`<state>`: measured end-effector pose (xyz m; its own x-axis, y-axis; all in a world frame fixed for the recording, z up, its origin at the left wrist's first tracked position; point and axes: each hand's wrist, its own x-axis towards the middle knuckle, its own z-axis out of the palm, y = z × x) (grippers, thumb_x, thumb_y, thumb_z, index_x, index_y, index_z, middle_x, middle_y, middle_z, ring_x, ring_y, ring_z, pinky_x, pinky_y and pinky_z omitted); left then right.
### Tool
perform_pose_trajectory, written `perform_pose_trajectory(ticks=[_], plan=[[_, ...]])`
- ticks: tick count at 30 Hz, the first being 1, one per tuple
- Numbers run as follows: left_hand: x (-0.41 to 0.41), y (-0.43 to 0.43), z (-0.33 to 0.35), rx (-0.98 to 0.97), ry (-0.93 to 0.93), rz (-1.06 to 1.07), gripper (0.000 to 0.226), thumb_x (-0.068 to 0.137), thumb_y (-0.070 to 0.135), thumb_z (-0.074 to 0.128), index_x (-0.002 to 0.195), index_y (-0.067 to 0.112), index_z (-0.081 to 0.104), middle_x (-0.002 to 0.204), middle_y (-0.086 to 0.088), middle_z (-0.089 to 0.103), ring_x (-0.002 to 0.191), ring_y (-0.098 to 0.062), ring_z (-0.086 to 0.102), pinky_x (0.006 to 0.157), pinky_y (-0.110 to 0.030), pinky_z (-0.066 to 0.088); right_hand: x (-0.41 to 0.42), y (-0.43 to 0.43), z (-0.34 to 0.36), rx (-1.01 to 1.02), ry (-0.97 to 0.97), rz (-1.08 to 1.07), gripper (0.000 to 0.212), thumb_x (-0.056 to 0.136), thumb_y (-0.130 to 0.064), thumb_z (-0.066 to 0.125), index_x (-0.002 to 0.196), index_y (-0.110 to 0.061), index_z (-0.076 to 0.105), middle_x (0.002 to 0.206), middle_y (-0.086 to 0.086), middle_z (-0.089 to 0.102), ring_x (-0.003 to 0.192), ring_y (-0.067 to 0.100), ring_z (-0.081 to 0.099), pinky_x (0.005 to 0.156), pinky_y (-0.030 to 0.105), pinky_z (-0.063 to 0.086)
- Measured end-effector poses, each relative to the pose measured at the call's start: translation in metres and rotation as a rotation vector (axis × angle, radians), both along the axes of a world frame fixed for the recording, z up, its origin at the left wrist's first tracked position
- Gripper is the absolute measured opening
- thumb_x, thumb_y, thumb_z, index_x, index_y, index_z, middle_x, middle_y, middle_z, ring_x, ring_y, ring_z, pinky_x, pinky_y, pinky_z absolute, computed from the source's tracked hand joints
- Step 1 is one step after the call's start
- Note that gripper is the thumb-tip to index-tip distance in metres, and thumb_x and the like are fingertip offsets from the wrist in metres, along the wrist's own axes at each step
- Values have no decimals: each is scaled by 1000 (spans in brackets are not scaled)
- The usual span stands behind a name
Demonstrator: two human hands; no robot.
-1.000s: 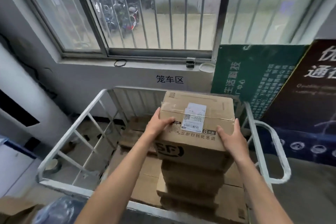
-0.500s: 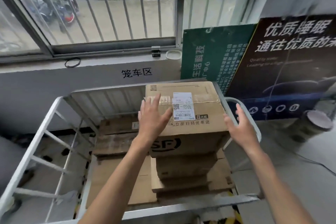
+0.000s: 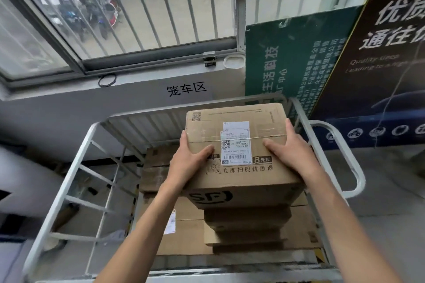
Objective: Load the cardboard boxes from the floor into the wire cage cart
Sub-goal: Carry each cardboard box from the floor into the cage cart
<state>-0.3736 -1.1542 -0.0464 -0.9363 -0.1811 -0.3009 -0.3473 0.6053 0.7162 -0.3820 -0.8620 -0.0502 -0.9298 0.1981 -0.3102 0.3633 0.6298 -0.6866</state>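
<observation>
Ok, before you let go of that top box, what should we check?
1. Both hands on the top box: ok, left hand and right hand grip its sides.
2. Box inside the cart rails: ok.
3. Label facing up: ok.
4. Seated square on the stack: not ok, it seems to overhang the narrower boxes beneath.
5. Full weight resting on the stack: cannot tell.
6. More boxes left on the floor: cannot tell, none in view.

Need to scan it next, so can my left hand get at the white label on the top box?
Likely yes: the left hand grips the top box, thumb beside the uncovered white label.
</observation>
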Motion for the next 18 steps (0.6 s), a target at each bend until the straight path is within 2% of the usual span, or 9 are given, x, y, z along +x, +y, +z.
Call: perform_pose_trajectory(ticks=[5, 9, 12, 18], plan=[[-7, -20, 12, 44, 49, -1, 113, 67, 76, 71, 158, 46, 11, 143, 10, 55, 118, -17, 59, 99, -40, 49, 0, -18, 8, -8, 43, -15, 102, 83, -67, 62, 159, -41, -1, 150, 2, 46, 128, 28, 51, 97, 45, 45], [-12, -69, 25, 74, 157, 16, 109, 68, 73, 75, 155, 50, 13, 132, 22, 50, 115, -8, 55, 95, -34, 45, -3, -64, 21, 7, 149, -7, 102, 84, -69, 59, 159, -40, -3, 156, -1, 38, 133, 27, 47, 100, 44, 42], [-15, -129, 26, 90, 199, 44, 112, 68, 70, 78, 156, 47, 12, 131, 22, 45, 117, -7, 52, 96, -31, 42, -11, -122, 26, -23, 214, 23, 102, 84, -68, 60, 159, -39, -4, 157, -2, 35, 134, 24, 45, 101, 42, 41], [-10, -260, -11, 117, 159, 92, 116, 65, 75, 76, 155, 51, 7, 136, 22, 44, 119, -9, 53, 101, -38, 45, -12, -261, -4, -21, 207, 59, 101, 87, -64, 61, 160, -36, -2, 159, -2, 32, 137, 21, 42, 101, 36, 40]])
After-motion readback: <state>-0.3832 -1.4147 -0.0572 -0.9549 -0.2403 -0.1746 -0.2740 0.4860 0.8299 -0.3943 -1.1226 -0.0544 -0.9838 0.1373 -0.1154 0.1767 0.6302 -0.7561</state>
